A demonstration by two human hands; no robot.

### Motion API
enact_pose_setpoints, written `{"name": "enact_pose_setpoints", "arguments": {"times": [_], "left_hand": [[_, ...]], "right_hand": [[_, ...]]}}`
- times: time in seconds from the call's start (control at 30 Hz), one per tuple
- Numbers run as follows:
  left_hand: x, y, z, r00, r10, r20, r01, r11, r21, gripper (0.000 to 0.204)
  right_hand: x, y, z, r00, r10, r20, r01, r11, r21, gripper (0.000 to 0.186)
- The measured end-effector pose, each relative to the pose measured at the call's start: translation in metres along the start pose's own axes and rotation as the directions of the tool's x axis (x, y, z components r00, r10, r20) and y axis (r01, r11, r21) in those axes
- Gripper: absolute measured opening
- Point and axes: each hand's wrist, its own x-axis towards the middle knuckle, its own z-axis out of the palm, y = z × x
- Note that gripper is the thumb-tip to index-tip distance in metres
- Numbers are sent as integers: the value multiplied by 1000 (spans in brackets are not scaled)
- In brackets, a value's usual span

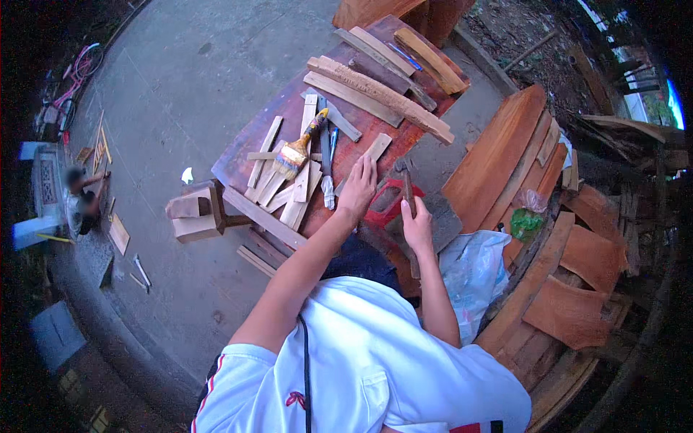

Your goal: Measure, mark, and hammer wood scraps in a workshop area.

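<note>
My left hand point(359, 186) holds a pale wooden strip point(380, 146) against the reddish tabletop, its fingers laid over the near part. In my right hand point(417, 224) is a hammer, fingers closed around its wooden handle point(408, 192). The dark hammer head point(401, 167) is at the far end of the handle, to the right of the strip and apart from it. Left of my left hand, a wide paintbrush point(294, 154) with a yellow handle lies across a heap of thin wooden strips point(294, 209). A blue pen point(333, 141) rests beside the brush.
Rough planks point(379, 94) lie across the table's far side. Large brown boards point(498, 159) are stacked at the right, near a white plastic bag point(473, 270) and a green bag point(525, 224). Wooden blocks point(198, 216) stand left of the table. Another person point(83, 198) crouches far left.
</note>
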Motion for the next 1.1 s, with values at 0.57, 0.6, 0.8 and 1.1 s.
{"name": "enact_pose_setpoints", "arguments": {"times": [0.57,0.6,0.8,1.1], "left_hand": [[-5,6,20,992,-93,-82,84,991,-108,59],[-6,6,20,992,-97,-80,88,990,-109,59],[-5,8,14,996,-69,-62,62,993,-98,59],[-4,7,20,994,-71,-87,61,992,-112,58]], "right_hand": [[81,-8,4,907,213,363,-350,861,369,35],[80,-14,1,928,200,315,-336,816,471,35],[79,-11,2,915,207,345,-358,812,461,36],[84,-18,-4,965,124,232,-233,814,533,32]]}}
